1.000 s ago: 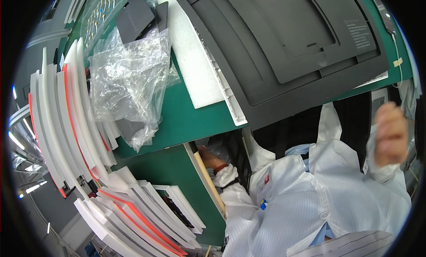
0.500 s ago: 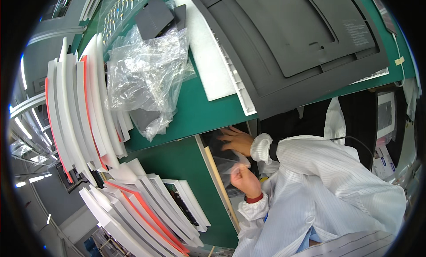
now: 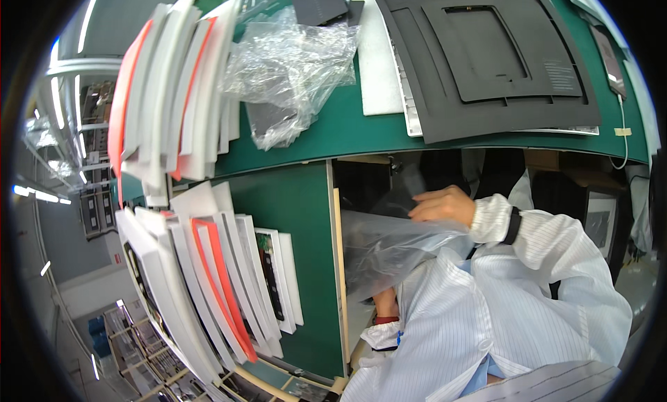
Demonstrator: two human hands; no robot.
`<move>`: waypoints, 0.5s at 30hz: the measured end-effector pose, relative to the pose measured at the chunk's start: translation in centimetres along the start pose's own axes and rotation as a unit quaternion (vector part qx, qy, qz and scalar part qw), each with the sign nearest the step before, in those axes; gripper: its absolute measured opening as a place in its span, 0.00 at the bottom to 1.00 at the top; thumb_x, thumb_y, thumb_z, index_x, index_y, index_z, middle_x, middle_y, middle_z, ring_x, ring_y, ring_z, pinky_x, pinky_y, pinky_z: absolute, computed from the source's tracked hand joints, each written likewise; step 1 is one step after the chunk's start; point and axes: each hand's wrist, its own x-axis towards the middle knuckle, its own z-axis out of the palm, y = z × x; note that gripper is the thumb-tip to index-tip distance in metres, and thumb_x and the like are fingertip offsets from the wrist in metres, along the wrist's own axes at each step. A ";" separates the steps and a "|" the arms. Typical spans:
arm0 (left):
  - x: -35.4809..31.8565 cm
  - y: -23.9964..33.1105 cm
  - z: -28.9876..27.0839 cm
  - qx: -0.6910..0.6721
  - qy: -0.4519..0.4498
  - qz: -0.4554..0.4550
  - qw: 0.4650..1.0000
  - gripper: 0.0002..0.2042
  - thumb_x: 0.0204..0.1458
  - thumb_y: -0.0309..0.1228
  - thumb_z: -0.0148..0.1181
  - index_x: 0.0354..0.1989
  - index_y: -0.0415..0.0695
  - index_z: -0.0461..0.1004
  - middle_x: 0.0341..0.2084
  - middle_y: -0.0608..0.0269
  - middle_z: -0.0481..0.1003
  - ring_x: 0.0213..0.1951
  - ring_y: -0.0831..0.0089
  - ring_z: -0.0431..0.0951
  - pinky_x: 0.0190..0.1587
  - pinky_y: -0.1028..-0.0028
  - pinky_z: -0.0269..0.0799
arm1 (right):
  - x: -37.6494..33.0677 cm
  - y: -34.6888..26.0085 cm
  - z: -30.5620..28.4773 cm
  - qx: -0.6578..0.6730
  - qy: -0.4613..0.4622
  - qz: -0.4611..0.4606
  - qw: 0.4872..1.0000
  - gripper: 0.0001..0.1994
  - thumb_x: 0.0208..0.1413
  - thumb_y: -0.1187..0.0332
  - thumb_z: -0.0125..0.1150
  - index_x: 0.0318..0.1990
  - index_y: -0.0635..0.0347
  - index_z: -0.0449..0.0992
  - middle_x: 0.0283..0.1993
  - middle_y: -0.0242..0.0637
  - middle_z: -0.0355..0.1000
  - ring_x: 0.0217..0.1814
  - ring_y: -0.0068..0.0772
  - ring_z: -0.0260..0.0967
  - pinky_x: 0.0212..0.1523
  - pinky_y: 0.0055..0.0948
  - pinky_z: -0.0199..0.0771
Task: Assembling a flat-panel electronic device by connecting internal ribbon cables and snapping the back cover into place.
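Observation:
A clear plastic bag (image 3: 396,246) spreads over the open space below the bench edge. My right hand (image 3: 446,206) lies across its upper edge with fingers bent together, and the film runs under the palm. A blurred, see-through patch of film shows by the fingertips. My left hand (image 3: 385,303), with a red band at the wrist, is low down beside the bag. Its fingers are hidden behind the film.
A large dark grey plastic panel (image 3: 410,103) lies on the green bench (image 3: 319,138). Crumpled clear wrapping (image 3: 292,69) and a dark flat box (image 3: 319,5) lie left of it. White and red foam-like boards (image 3: 201,89) stand in rows at left. A phone (image 3: 608,62) with a cable lies at far right.
The bag has spread out and come up between my hands. My right hand has drawn back from the drawer space toward my body; my left hand has dropped lower, behind the film. The view has shifted.

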 end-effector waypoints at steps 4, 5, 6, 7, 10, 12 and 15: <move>0.4 -2.9 1.3 0.098 0.072 0.030 0.992 0.24 0.51 0.23 0.58 0.57 0.39 0.61 0.48 0.52 0.70 0.49 0.68 0.70 0.49 0.72 0.68 | -1.7 -4.4 -5.6 -0.041 0.023 -0.025 0.999 0.09 0.40 0.69 0.61 0.32 0.56 0.78 0.36 0.31 0.77 0.44 0.41 0.75 0.40 0.31 0.79; 0.7 -2.9 1.7 0.096 0.078 0.035 0.992 0.24 0.51 0.23 0.58 0.58 0.40 0.59 0.48 0.52 0.70 0.49 0.68 0.70 0.49 0.72 0.68 | -2.0 -5.8 -7.2 -0.052 0.021 -0.025 0.998 0.09 0.39 0.68 0.62 0.31 0.56 0.78 0.35 0.32 0.77 0.43 0.40 0.75 0.40 0.31 0.79; 0.7 -2.8 1.9 0.095 0.086 0.041 0.991 0.25 0.51 0.23 0.58 0.58 0.40 0.58 0.48 0.52 0.69 0.50 0.67 0.70 0.49 0.71 0.68 | -2.3 -6.8 -8.2 -0.063 0.021 -0.026 0.997 0.09 0.38 0.68 0.63 0.31 0.57 0.78 0.33 0.32 0.77 0.41 0.40 0.76 0.39 0.31 0.79; 0.7 -2.3 2.2 0.085 0.090 0.054 0.991 0.26 0.51 0.23 0.58 0.58 0.40 0.57 0.48 0.52 0.69 0.50 0.67 0.70 0.49 0.71 0.68 | -2.8 -7.2 -9.1 -0.077 0.037 -0.071 0.994 0.10 0.39 0.69 0.62 0.32 0.58 0.78 0.36 0.34 0.77 0.40 0.38 0.76 0.37 0.29 0.79; 1.3 0.5 2.5 0.020 0.094 0.115 0.989 0.27 0.51 0.23 0.58 0.60 0.41 0.54 0.49 0.52 0.68 0.50 0.67 0.70 0.49 0.70 0.68 | -4.8 -9.6 -12.1 -0.040 0.036 -0.013 0.998 0.10 0.40 0.71 0.61 0.34 0.58 0.78 0.36 0.36 0.76 0.38 0.38 0.75 0.38 0.28 0.77; 1.6 4.7 2.6 -0.067 0.077 0.179 0.979 0.29 0.51 0.23 0.58 0.61 0.41 0.52 0.49 0.52 0.68 0.50 0.66 0.70 0.50 0.69 0.69 | -5.3 -11.1 -13.6 0.047 0.097 0.009 0.994 0.10 0.41 0.77 0.60 0.35 0.58 0.77 0.34 0.38 0.75 0.35 0.36 0.73 0.41 0.28 0.73; -2.2 16.0 0.6 -0.263 0.043 0.250 0.931 0.31 0.52 0.23 0.57 0.61 0.43 0.46 0.49 0.53 0.67 0.49 0.65 0.70 0.50 0.66 0.69 | -5.3 -12.0 -17.1 0.140 0.157 0.075 0.975 0.10 0.42 0.77 0.63 0.35 0.59 0.77 0.33 0.37 0.76 0.34 0.32 0.73 0.41 0.27 0.73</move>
